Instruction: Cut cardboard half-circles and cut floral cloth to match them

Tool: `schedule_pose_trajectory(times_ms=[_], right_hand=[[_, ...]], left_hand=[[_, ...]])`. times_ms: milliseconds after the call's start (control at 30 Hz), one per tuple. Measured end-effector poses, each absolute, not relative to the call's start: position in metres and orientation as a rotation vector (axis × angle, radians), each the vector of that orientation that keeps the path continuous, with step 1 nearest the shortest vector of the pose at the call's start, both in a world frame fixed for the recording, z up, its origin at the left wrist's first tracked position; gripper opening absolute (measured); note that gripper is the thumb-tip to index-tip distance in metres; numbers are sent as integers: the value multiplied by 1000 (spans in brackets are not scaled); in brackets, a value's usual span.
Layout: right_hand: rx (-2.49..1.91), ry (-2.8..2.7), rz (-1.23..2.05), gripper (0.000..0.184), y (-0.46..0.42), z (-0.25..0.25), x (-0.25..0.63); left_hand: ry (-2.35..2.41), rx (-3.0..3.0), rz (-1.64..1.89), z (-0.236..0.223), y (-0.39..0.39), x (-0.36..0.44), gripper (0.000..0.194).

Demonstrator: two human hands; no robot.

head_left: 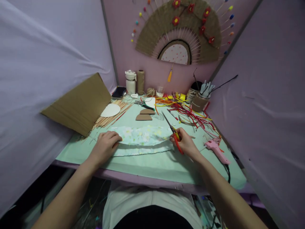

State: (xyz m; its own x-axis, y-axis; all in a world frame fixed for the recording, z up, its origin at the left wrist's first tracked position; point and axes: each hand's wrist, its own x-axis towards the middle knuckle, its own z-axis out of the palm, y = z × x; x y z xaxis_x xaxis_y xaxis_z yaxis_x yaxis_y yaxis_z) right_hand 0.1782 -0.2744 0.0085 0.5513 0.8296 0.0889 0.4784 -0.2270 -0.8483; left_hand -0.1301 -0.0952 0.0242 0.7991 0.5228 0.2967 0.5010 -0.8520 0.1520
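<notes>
A light-blue floral fabric strip (143,135) stretches across the front of the table between my hands. Along its lower side runs a second narrow fabric strip (143,151), with a gap between the two. My left hand (107,144) is closed on the left end of the floral fabric. In my right hand (186,143) are scissors (175,136) with red and yellow handles, their blades pointing up and to the left. The fingers of that hand also meet the fabric's right end; whether they pinch it is hard to see.
Half-round cardboard pieces (143,117) and green-handled pliers (148,106) lie beyond the fabric. A cardboard sheet (78,106) leans at left over thin sticks (114,117). Red pipe cleaners (188,111) spread at right, near a pink glue gun (217,151) with a cord.
</notes>
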Motion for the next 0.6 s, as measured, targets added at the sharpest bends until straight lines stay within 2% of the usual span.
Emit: schedule_pose_trajectory(times_ms=[367, 533, 600], right_hand=[[-2035, -1257, 430, 20, -299, -4, 176], [-1965, -1221, 573, 31, -307, 6, 186], [-1992, -1132, 458, 34, -304, 14, 197]], left_hand=[[782, 2841, 396, 12, -117, -145, 29], [710, 2737, 433, 33, -109, -152, 28], [744, 2684, 595, 46, -101, -148, 31]])
